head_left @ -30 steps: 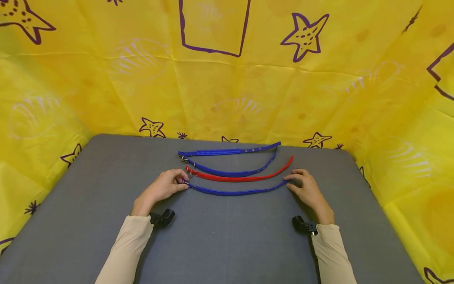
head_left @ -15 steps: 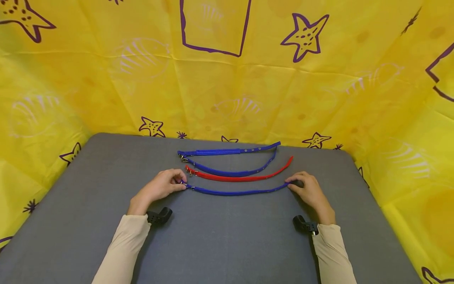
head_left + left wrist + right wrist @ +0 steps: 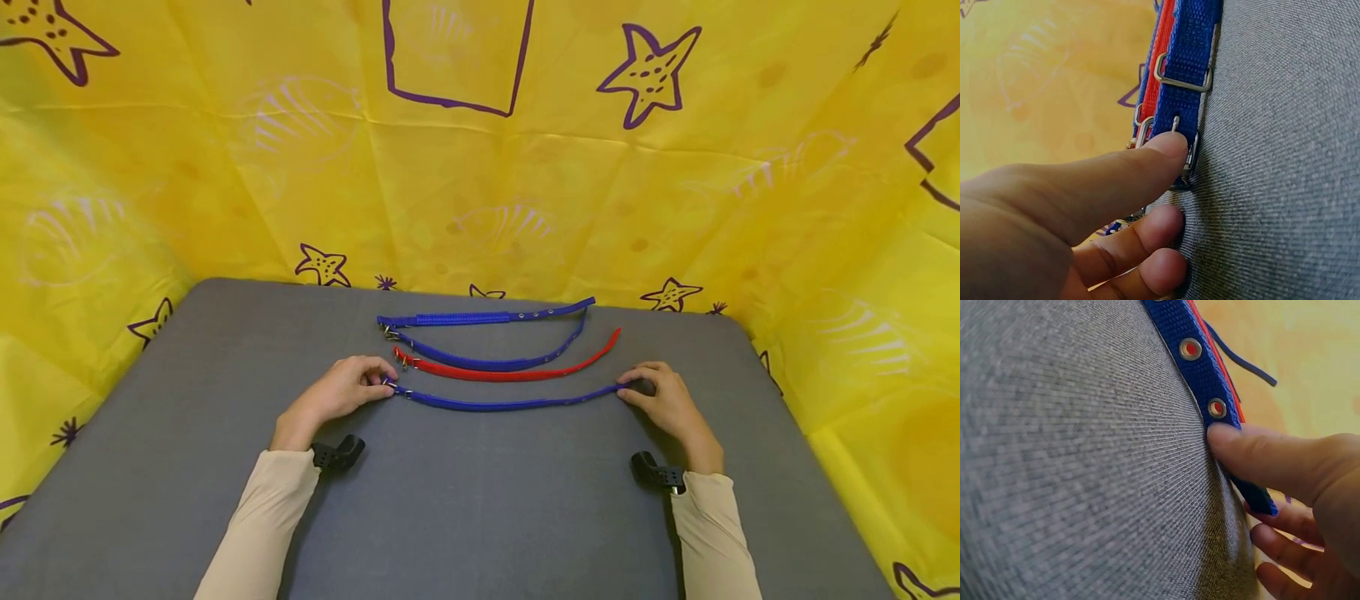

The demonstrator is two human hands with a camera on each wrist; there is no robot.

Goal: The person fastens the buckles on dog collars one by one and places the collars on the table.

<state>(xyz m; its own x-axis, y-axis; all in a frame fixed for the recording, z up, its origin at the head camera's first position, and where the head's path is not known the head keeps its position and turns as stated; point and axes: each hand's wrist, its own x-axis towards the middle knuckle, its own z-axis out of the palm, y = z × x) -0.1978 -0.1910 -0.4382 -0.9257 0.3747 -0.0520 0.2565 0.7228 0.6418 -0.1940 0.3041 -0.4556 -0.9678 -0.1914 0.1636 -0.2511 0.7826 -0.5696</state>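
The nearest blue collar (image 3: pixel 487 407) lies across the grey table in a shallow curve. My left hand (image 3: pixel 341 396) pinches its buckle end; in the left wrist view the thumb (image 3: pixel 1169 147) presses on the metal buckle (image 3: pixel 1192 156), below a metal loop (image 3: pixel 1185 81). At the other end my right hand (image 3: pixel 666 402) pinches the strap near its tip, next to the metal eyelets (image 3: pixel 1216 408). Just behind lies a red collar (image 3: pixel 495 377). Farther back are two more blue collars, one curved (image 3: pixel 487 364) and one straighter with a ribbed middle (image 3: pixel 461 318).
The grey table (image 3: pixel 480 517) ends at a yellow cloth backdrop (image 3: pixel 480 167) with purple starfish drawings, which also rises along both sides. A black wrist camera (image 3: pixel 341 452) sits on the left wrist and another (image 3: pixel 654 471) on the right.
My right hand has shifted to the right, from the collar's tip region outward, and the strap's right end has gone with it, straightening slightly. The left hand has barely moved.
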